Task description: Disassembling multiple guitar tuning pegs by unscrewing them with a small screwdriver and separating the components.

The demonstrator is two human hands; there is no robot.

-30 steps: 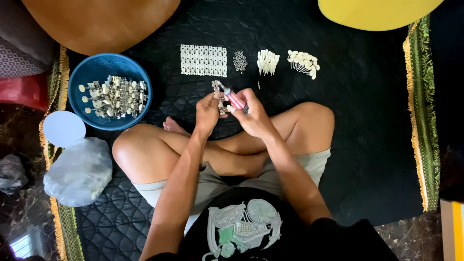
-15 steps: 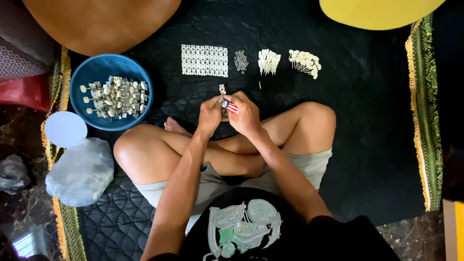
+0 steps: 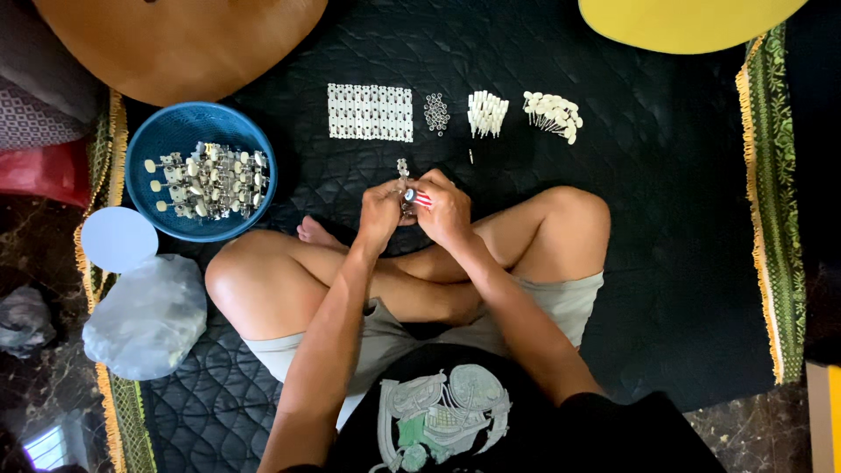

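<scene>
1. Centrally, the left hand (image 3: 378, 210) and the right hand (image 3: 445, 208) are meeting just above the crossed legs, both closing on one small metal part (image 3: 404, 175); its long axis is running toward twelve o'clock, the upper end poking out past the fingertips.
2. The left grip is pinching the part narrowly from nine o'clock; the right grip is wrapping a small red-handled tool (image 3: 420, 199), its tip lying against the part from three o'clock; both hands are equally near, touching at the thumbs.
3. The part is looking thin, silvery and hard, with small knobs along it; finer detail is too small to tell.
4. At ten o'clock a blue round bowl (image 3: 140, 180) is holding a heap of similar metal pieces with cream buttons; beside it at eight o'clock a pale disc (image 3: 118, 238) and a crumpled clear plastic bag (image 3: 147, 315) are lying.
5. At twelve o'clock, well apart from the hands, a flat white grid of pieces (image 3: 370, 112), a cluster of tiny dark rings (image 3: 435, 112), a bundle of white pegs (image 3: 486, 114) and a pile of cream knobs (image 3: 552, 114) are sitting in a row on the black quilted mat (image 3: 666, 219).
</scene>
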